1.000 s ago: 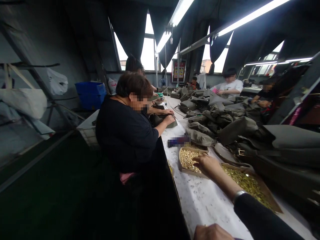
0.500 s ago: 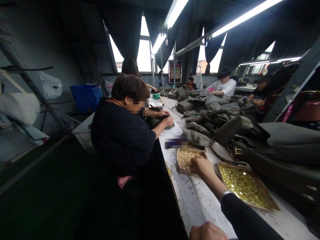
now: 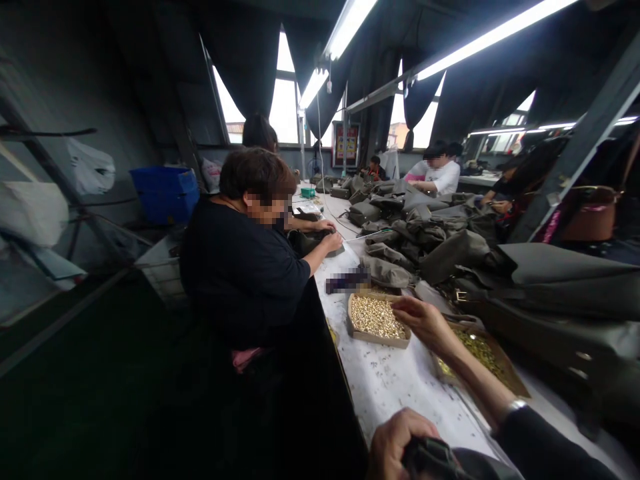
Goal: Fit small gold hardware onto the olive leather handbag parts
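Right hand (image 3: 425, 323) hovers over the near edge of the cardboard tray of pale studs (image 3: 376, 317), fingers drawn together in a pinch; whether a stud sits between the fingertips I cannot tell, too small to resolve. Left hand (image 3: 395, 443) sits at the bottom of the view, its grip closed around a bunched piece of dark olive fabric (image 3: 440, 460), held low and close to the body, probably so the piece is steady and within reach of the other hand.

2 trays lie on the white desk (image 3: 400, 387): the pale-stud tray, and a second tray of yellower brass pieces (image 3: 480, 353) just beside it, partly behind the right forearm. Both sit between the person and the heap of olive bags (image 3: 440, 247), likely so hardware is at hand.

1 co-worker in a dark top (image 3: 245, 267) sits at the same desk further along, both hands on a dark piece. Others work further back.
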Motion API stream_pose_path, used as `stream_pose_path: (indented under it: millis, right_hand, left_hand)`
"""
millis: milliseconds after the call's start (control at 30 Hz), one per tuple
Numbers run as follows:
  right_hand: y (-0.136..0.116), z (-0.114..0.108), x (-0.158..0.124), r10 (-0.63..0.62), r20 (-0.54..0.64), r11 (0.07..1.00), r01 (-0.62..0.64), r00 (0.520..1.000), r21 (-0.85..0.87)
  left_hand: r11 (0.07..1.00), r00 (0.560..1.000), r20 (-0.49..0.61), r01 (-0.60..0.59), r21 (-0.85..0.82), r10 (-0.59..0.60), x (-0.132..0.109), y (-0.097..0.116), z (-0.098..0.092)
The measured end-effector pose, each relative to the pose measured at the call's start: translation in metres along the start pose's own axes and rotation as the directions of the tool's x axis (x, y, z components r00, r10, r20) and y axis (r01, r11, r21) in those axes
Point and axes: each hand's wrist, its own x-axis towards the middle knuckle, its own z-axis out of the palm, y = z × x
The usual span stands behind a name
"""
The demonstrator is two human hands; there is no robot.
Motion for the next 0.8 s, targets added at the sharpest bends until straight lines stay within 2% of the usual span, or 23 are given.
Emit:
stream_pose_path:
  millis: [67,133,233,300,367,433,533,600,633,733,800]
  right_hand:
    - [-0.017,-0.022,-0.029,0.002,0.041,0.994,-0.006,0.999,0.105]
    - [-0.034,-0.043,-0.063,0.052,0.058,0.966,-0.065,0.997,0.249]
    - [-0.051,-0.065,-0.114,0.150,0.015,0.928,-0.146,0.989,0.343]
    - [-0.055,-0.069,-0.146,0.231,-0.053,0.913,-0.198,0.971,0.357]
    - [-0.052,-0.065,-0.177,0.328,-0.127,0.885,-0.258,0.936,0.388]
    - [-0.048,-0.056,-0.206,0.433,-0.146,0.819,-0.320,0.890,0.476]
    - [-0.049,-0.042,-0.245,0.585,-0.064,0.597,-0.376,0.808,0.709]
    - [-0.057,-0.038,-0.263,0.636,-0.025,0.425,-0.323,0.771,0.846]
    - [-0.062,-0.037,-0.268,0.644,-0.052,0.373,-0.254,0.763,0.892]
    - [-0.069,-0.040,-0.272,0.623,-0.137,0.280,-0.056,0.770,0.958]
    - [-0.067,-0.043,-0.272,0.586,-0.169,0.265,0.010,0.793,0.964]
  left_hand:
    - [0.991,0.996,0.040,0.085,-0.103,-0.081,0.012,0.007,0.002]
    - [0.985,0.990,0.100,0.112,-0.132,-0.099,0.029,0.018,0.000]
    - [0.997,0.980,0.201,0.020,-0.078,-0.004,0.060,0.037,-0.005]
    - [0.999,0.955,0.293,-0.032,-0.026,0.038,0.077,0.044,-0.005]
    - [0.996,0.917,0.392,-0.092,0.020,0.077,0.083,0.046,-0.001]
    - [0.981,0.859,0.491,-0.190,0.044,0.144,0.078,0.045,0.005]
    - [0.932,0.725,0.638,-0.361,0.028,0.261,0.054,0.048,0.015]
    - [0.877,0.646,0.666,-0.479,-0.027,0.373,0.039,0.058,0.021]
    - [0.841,0.630,0.638,-0.538,-0.053,0.443,0.034,0.064,0.023]
    - [0.745,0.567,0.601,-0.664,-0.072,0.564,0.034,0.079,0.026]
    - [0.703,0.536,0.599,-0.708,-0.064,0.595,0.039,0.081,0.027]
